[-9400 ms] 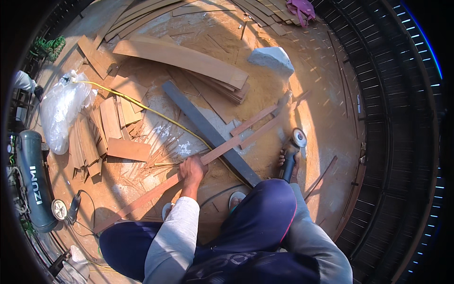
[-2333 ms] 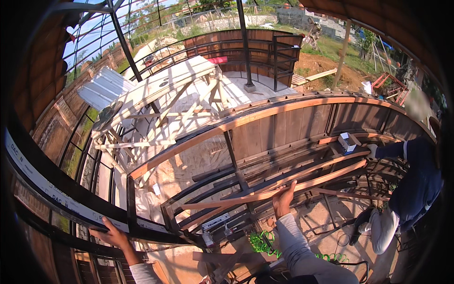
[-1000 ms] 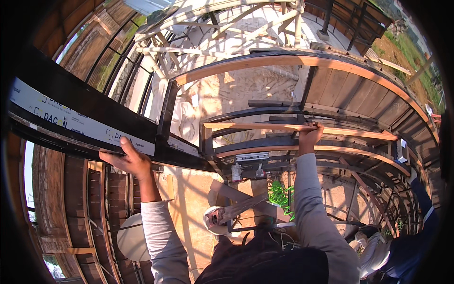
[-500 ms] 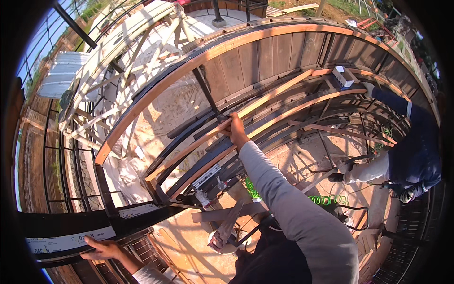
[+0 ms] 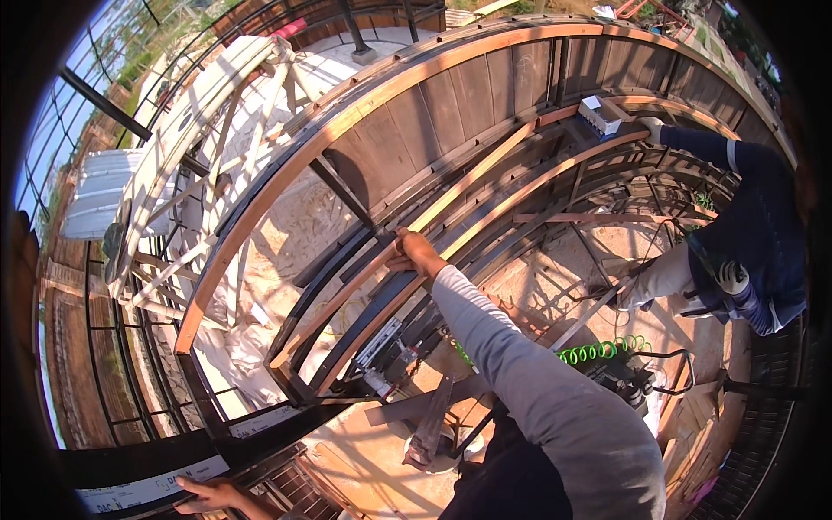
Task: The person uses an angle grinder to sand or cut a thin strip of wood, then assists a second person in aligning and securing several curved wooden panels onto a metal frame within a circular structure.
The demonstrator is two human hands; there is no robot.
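Observation:
My right hand (image 5: 418, 254) is closed around a long wooden strip (image 5: 485, 166), which lies along the curved black metal frame. The strip runs from the frame's near left corner to the far right. At the lower left, my left hand (image 5: 211, 496) has its thumb and fingers apart and touches the edge of a black beam (image 5: 130, 459) with a white printed band. Below the strip, a second curved wooden strip (image 5: 511, 198) follows the frame. A silver tool like a nail gun (image 5: 380, 347) rests beside it, near my right forearm.
A co-worker (image 5: 754, 234) in dark blue stands at the right, one gloved hand on the curved frame near an open white box (image 5: 600, 117). A green coiled hose (image 5: 598, 351) lies over the ground. A tall curved plank wall (image 5: 459, 95) bounds the far side.
My view has shifted, so the frame sits a little differently. My right hand still grips the wooden strip. The co-worker's other gloved hand now shows in front of the body.

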